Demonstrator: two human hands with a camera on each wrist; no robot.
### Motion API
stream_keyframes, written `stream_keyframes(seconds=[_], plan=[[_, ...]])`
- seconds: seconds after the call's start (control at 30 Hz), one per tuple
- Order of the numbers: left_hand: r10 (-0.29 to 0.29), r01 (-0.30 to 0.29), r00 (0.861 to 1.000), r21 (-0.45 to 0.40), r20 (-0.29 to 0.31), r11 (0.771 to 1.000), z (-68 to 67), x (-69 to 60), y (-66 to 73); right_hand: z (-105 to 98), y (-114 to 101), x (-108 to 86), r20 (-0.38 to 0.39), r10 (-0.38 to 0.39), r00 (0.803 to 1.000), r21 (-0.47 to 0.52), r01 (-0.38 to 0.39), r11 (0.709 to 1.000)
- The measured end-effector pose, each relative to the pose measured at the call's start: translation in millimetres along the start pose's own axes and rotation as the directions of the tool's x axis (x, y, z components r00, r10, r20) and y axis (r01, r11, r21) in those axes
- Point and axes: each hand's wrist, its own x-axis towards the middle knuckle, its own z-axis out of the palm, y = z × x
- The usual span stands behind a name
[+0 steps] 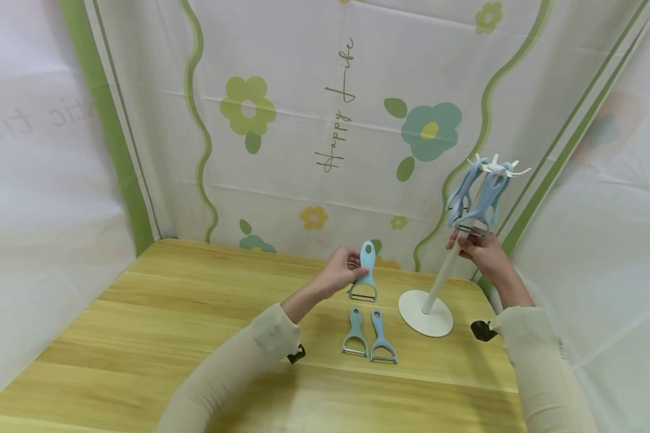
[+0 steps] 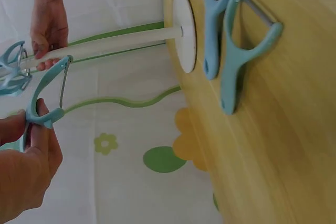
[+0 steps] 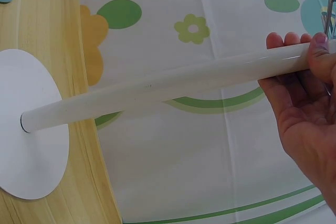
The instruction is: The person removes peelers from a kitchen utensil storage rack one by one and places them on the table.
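Observation:
The left hand [image 1: 344,269] pinches a light blue peeler [image 1: 367,257], held blade end down above the wooden table. Fingers and thumb of the right hand [image 1: 483,252] grip the upper pole of a white stand [image 1: 443,276], just under the hanging peelers. Several blue peelers [image 1: 487,195] hang from the hooks at its top. In the right wrist view the right hand [image 3: 307,93] has its thumb against the white pole [image 3: 157,85]. A green peeler [image 1: 355,331] and a blue peeler [image 1: 379,334] lie side by side on the table, handles toward the back.
The stand's round white base [image 1: 425,322] rests on the wooden table [image 1: 195,319] near its right back edge. A white curtain [image 1: 303,144] with flowers and lettering hangs behind, and more white fabric is at both sides. A black wrist device [image 1: 483,331] is by the right sleeve.

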Motion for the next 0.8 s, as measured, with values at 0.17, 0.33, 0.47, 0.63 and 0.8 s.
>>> stream_keyframes(seconds=[0.17,0.33,0.47,0.63,0.8], plan=[[-0.027,0.027,1.0,-0.011,0.016,1.0,-4.0,-9.6,-10.8,0.0,0.6,-0.4,-0.001,0.004,1.0,0.005,-0.004,1.0],[-0.077,0.077,0.996,0.003,0.036,0.997,-7.9,-18.8,-21.5,0.7,0.3,-0.9,0.002,-0.001,1.0,0.025,0.001,1.0],[-0.125,0.124,0.991,0.017,0.051,0.992,-11.3,-26.0,-33.4,1.2,-0.1,-1.1,0.001,-0.003,1.0,0.07,0.003,0.998],[-0.155,0.153,0.986,0.032,0.069,0.988,-14.5,-33.6,-47.8,1.6,-0.5,-1.2,-0.005,0.008,1.0,0.079,-0.008,0.997],[-0.212,0.208,0.974,0.051,0.076,0.977,-16.5,-40.9,-57.3,1.6,-0.3,-1.2,0.006,-0.018,1.0,0.103,0.018,0.995]])
